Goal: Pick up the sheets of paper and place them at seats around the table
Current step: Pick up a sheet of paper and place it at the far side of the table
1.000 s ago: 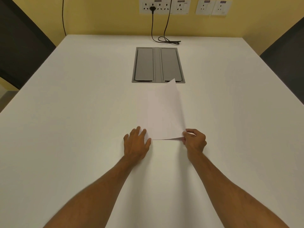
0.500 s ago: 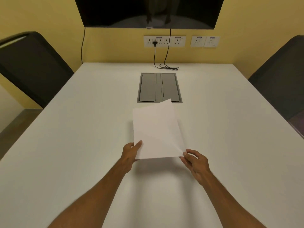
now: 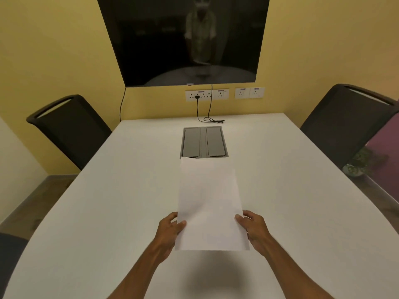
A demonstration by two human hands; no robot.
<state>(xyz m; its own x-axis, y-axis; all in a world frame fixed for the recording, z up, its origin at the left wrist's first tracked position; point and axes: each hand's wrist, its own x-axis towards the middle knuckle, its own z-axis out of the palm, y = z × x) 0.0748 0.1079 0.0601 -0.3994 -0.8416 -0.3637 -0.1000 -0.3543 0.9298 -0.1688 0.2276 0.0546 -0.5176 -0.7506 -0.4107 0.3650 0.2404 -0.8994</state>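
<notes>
White sheets of paper hang in the air above the white table, casting a shadow below their near edge. My left hand grips the paper's left edge, thumb on top. At the right edge my right hand pinches it the same way. The far end of the paper overlaps the grey cable box in the view. How many sheets are in the stack I cannot tell.
A dark chair stands at the table's far left and another dark chair at the far right. On the yellow wall hang a black screen and sockets with a black cable lying on the table.
The paper has been lifted off the table and now sits level in both hands. My head has tilted up, bringing the chairs and the screen into view.
</notes>
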